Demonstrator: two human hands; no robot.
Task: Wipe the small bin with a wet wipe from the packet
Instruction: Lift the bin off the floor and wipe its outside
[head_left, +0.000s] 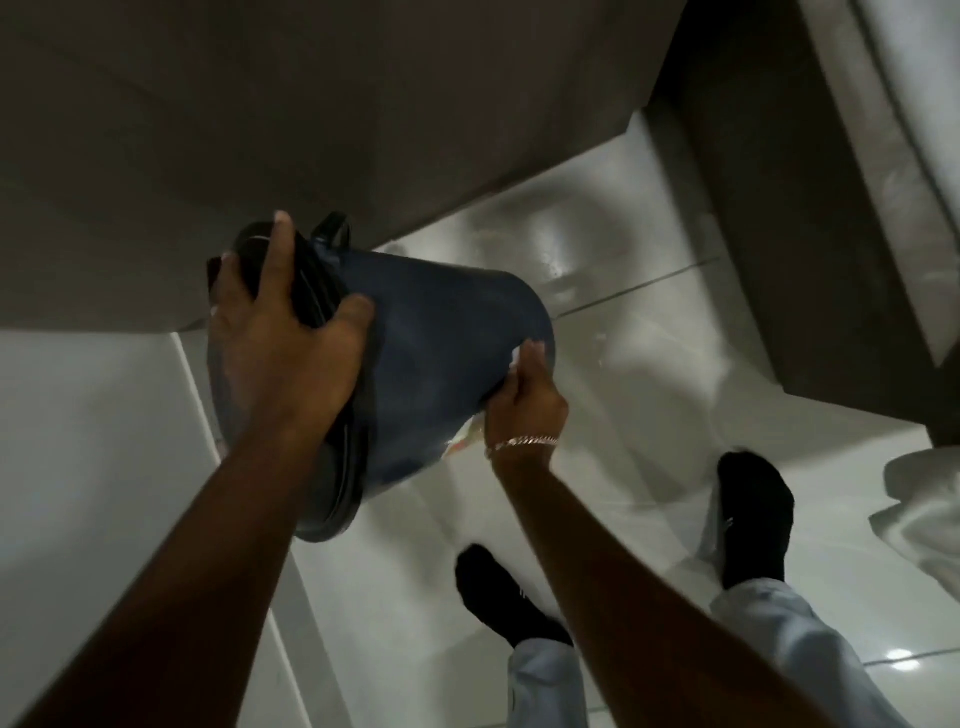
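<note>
A small dark blue bin (447, 338) with a black rim is held tilted on its side above the floor, its base pointing right. My left hand (283, 338) grips the black rim at the bin's open end. My right hand (524, 400) presses against the bin's base edge, with a bit of white wet wipe (514, 357) showing at the fingertips. A pale patch with some red (465, 436) shows under the bin by my right wrist; I cannot tell what it is.
Glossy white floor tiles (623, 291) lie below. A grey cabinet face (260, 130) fills the upper left, and a dark wall panel (810, 249) stands at the right. My feet in black socks (753, 519) stand on the floor. White cloth (924, 509) lies at the right edge.
</note>
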